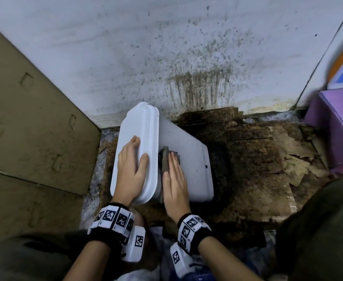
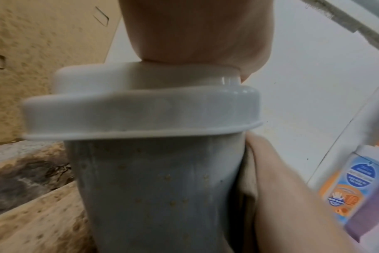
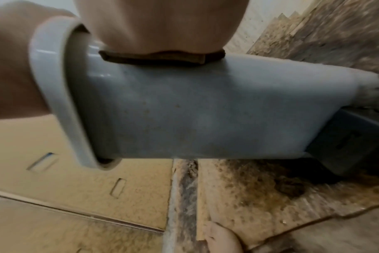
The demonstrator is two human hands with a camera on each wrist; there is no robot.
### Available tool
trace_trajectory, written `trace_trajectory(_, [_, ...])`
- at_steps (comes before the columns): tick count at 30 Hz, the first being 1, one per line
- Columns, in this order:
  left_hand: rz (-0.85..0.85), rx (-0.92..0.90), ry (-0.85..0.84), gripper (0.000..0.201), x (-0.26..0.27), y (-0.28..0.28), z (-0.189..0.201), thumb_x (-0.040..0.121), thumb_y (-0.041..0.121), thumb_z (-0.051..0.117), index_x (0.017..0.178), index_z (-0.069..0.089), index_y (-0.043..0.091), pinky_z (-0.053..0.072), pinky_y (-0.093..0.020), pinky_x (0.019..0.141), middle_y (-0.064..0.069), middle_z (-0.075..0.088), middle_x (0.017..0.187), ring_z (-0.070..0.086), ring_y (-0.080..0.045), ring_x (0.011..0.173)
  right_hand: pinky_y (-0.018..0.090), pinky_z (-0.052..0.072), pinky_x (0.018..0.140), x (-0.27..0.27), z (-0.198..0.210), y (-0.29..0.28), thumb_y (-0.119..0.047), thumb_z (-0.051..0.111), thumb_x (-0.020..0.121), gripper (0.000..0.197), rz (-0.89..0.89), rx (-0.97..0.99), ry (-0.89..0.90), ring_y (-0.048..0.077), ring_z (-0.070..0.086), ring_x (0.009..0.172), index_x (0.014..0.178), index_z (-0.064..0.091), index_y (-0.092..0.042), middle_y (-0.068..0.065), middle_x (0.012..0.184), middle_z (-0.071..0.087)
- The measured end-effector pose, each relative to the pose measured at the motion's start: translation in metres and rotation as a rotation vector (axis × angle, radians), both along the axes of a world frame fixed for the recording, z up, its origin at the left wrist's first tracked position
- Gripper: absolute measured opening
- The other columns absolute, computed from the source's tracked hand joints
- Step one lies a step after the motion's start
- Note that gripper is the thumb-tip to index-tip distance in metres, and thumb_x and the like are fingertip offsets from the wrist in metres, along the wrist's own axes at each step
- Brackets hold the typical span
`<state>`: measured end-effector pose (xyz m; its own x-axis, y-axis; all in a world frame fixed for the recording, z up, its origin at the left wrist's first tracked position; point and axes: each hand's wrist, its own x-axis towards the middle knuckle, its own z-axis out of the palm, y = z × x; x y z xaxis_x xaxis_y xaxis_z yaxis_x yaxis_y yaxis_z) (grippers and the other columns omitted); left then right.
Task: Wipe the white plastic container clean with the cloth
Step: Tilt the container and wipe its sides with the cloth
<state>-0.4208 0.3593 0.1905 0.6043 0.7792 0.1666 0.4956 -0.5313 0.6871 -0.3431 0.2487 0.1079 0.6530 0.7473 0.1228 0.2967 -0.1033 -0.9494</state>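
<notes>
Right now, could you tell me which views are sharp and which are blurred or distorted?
Head view: mostly sharp, wide-angle bending at the edges. Left wrist view: the white plastic container is softly smeared, dim. Right wrist view: floor blurred; the cloth under the right hand stays readable.

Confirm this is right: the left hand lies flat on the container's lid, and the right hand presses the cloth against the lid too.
Not quite. The left hand does lie flat on the lid of the container, but the right hand presses the cloth against the container's side wall, just beside the lid, not on it. The head view shows this.
</notes>
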Motion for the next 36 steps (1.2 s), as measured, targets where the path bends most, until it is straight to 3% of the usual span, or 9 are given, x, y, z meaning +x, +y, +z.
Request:
trace_trajectory(4, [0.012,-0.018,-0.035,0.054,-0.002,0.003,-0.003,0.100,0.040,0.042,0.149,0.039,0.017,0.023,-0.039,0.123,0.006,0.036,0.156,0.026,-0.008,0.147,0.023,0.010,0.124,0.024,-0.040,-0.016,-0.040,0.022,0.106,0.055,-0.013,-0.046,-0.002,0.003,0.012,0.153,0.159,0.019,-0.024,-0.009,0.166,0.017])
trace_trajectory(8, [0.025,-0.030,-0.065,0.055,-0.003,0.005,-0.004,0.100,0.048,0.038,0.148,0.042,0.020,0.025,-0.044,0.123,0.014,0.037,0.153,0.028,-0.007,0.147,0.020,-0.001,0.122,0.048,-0.081,-0.029,-0.044,0.019,0.100,0.057,-0.110,-0.204,0.210,0.009,0.003,0.155,0.154,0.007,-0.028,-0.008,0.165,0.003])
trace_trajectory(11, [0.024,-0.035,-0.067,0.055,0.000,0.003,-0.003,0.102,0.049,0.037,0.148,0.042,0.020,0.026,-0.044,0.123,0.014,0.037,0.154,0.028,-0.007,0.147,0.018,-0.005,0.119,0.057,-0.088,-0.028,-0.033,0.020,0.106,0.056,-0.118,-0.279,0.252,0.016,0.003,0.154,0.157,0.008,-0.012,-0.004,0.161,0.007])
trace_trajectory(13, [0.021,-0.021,-0.053,0.056,0.000,0.001,-0.002,0.101,0.050,0.037,0.148,0.042,0.019,0.025,-0.041,0.123,0.010,0.038,0.155,0.028,-0.006,0.147,0.020,-0.006,0.119,0.057,-0.084,-0.023,-0.024,0.022,0.110,0.051,-0.143,-0.290,0.353,0.012,0.001,0.154,0.158,0.009,-0.015,-0.009,0.161,0.005])
trace_trajectory(15, [0.023,-0.008,-0.051,0.056,0.000,0.001,-0.001,0.100,0.049,0.038,0.148,0.041,0.020,0.025,-0.042,0.123,0.008,0.038,0.155,0.029,-0.008,0.147,0.025,-0.005,0.123,0.052,-0.080,-0.018,-0.028,0.023,0.109,0.051,-0.185,-0.262,0.386,0.011,0.001,0.155,0.158,0.010,-0.022,-0.005,0.167,0.006])
trace_trajectory(19, [0.022,-0.007,-0.060,0.057,0.000,0.002,-0.002,0.100,0.047,0.039,0.148,0.041,0.018,0.027,-0.045,0.122,0.005,0.040,0.153,0.032,-0.012,0.146,0.029,0.001,0.126,0.014,-0.046,-0.012,-0.053,0.020,0.098,0.064,-0.199,-0.136,0.292,0.001,0.001,0.153,0.157,0.018,-0.029,-0.016,0.164,0.006])
trace_trajectory(24, [0.026,0.000,-0.052,0.052,-0.001,0.002,-0.002,0.102,0.042,0.041,0.149,0.041,0.018,0.028,-0.047,0.121,0.005,0.040,0.154,0.032,-0.013,0.146,0.021,0.000,0.123,-0.017,0.009,-0.004,-0.043,0.021,0.104,0.053,-0.008,0.015,0.127,0.002,0.000,0.154,0.156,0.013,-0.036,-0.011,0.168,0.007])
trace_trajectory(30, [0.016,0.002,-0.074,0.053,0.001,0.000,-0.003,0.101,0.043,0.043,0.149,0.042,0.019,0.030,-0.048,0.121,0.006,0.040,0.155,0.033,-0.013,0.147,0.030,0.008,0.125,0.013,-0.017,-0.024,-0.035,0.018,0.107,0.054,0.133,-0.004,-0.058,0.007,0.006,0.155,0.160,0.009,-0.025,-0.012,0.168,0.005])
trace_trajectory(36, [0.058,0.003,-0.092,0.051,0.001,-0.001,0.000,0.101,0.037,0.043,0.146,0.048,0.014,0.030,-0.043,0.121,0.005,0.045,0.153,0.035,-0.010,0.144,0.023,0.000,0.125,0.035,-0.066,-0.039,-0.028,0.022,0.110,0.052,0.060,-0.114,0.060,0.002,-0.001,0.154,0.160,0.008,-0.025,-0.012,0.168,0.001])
